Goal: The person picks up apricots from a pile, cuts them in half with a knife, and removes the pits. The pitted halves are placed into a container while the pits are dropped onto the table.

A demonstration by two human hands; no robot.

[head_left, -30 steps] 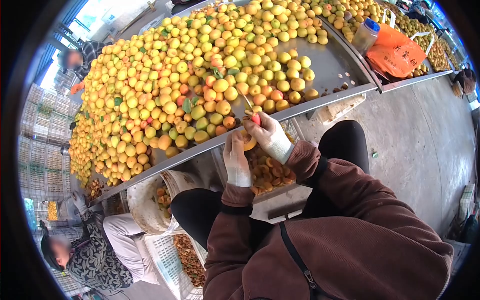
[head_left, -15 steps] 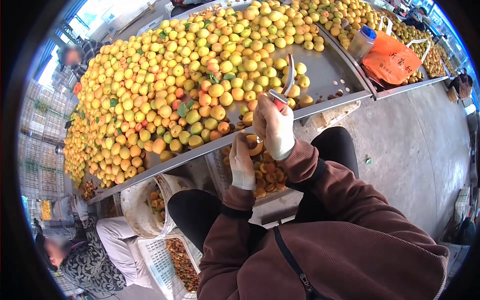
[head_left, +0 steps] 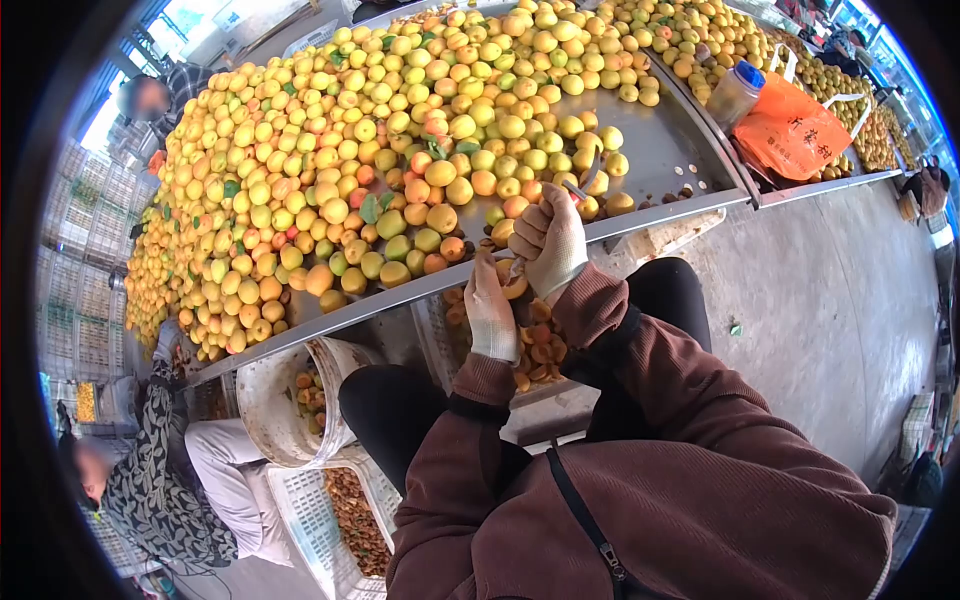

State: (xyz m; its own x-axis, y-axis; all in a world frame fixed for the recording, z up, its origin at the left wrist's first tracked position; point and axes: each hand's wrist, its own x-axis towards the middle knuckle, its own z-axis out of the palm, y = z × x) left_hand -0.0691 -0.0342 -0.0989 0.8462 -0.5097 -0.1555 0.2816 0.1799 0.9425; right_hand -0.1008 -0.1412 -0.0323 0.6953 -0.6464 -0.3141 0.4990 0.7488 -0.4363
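Now the right hand [head_left: 555, 243], fingers closed round a curved knife [head_left: 573, 189], has tipped the blade lower; near frame centre we see the left hand [head_left: 490, 312], fingers holding a cut apricot [head_left: 515, 286], exposed beside the bench [head_left: 660, 214].

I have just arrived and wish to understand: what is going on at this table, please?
A person works at a metal table heaped with apricots. The left gloved hand holds a cut apricot; the right gloved hand grips a curved-bladed knife, which extends over the table. More cut apricots lie in a crate below the hands.
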